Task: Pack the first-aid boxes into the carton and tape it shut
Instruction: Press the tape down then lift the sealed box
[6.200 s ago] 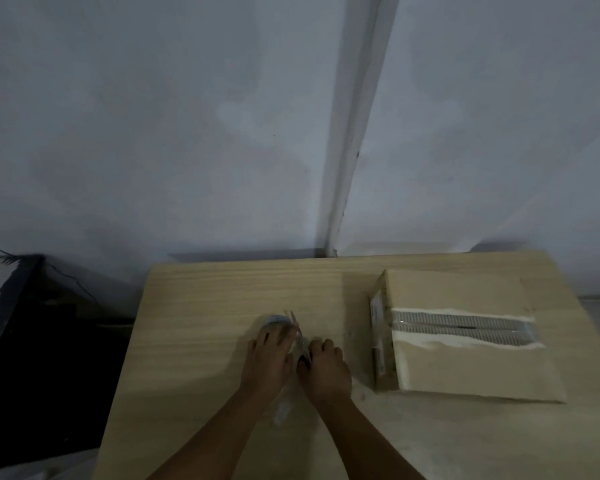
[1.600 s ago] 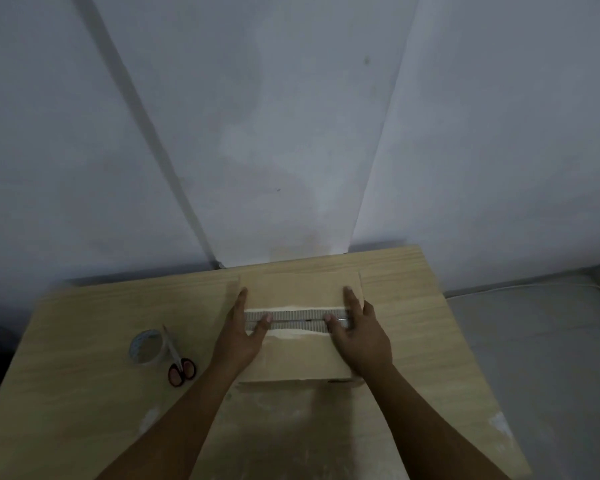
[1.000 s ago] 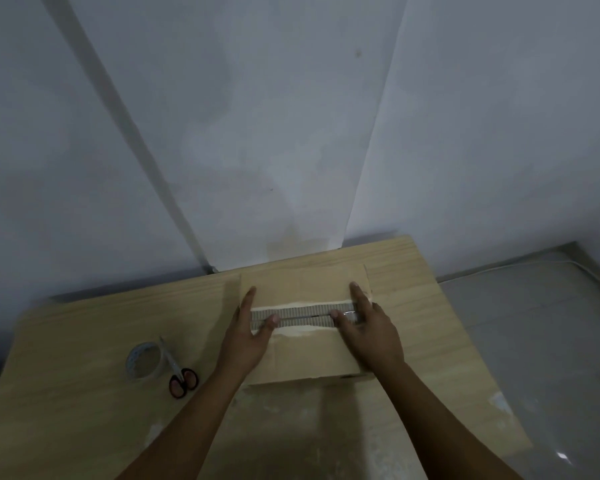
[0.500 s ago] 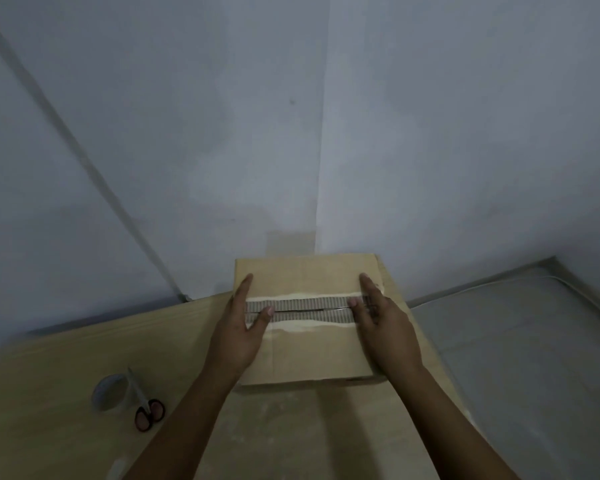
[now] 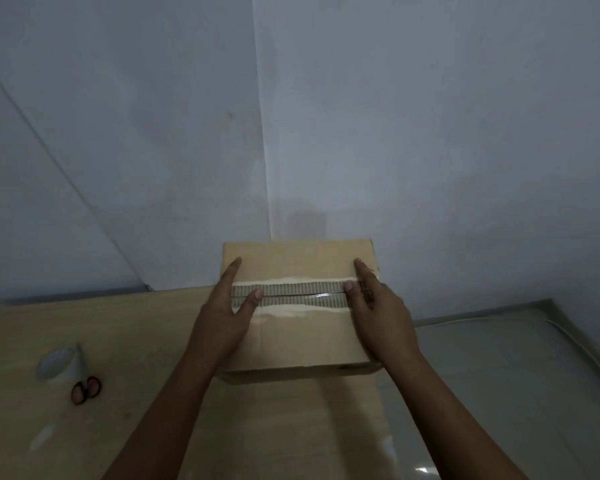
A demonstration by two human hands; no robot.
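Note:
The brown carton [image 5: 300, 341] has its flaps closed, and a torn strip of corrugation with glossy clear tape [image 5: 300, 294] runs along the top seam. It appears raised a little above the wooden table [image 5: 284, 431], over its far right corner. My left hand [image 5: 222, 320] grips the carton's left end, thumb on the seam. My right hand [image 5: 383, 315] grips the right end, thumb also on the seam. No first-aid boxes show; the closed flaps hide the inside.
A roll of clear tape [image 5: 59, 366] and red-handled scissors [image 5: 86, 389] lie on the table's left part. A grey padded surface [image 5: 520, 375] lies lower, to the right of the table edge. Grey walls meet in a corner just behind the carton.
Both hands went from the tape roll to the carton's ends. In the last second the carton has come up and shifted toward the table's right corner; the view has swung right.

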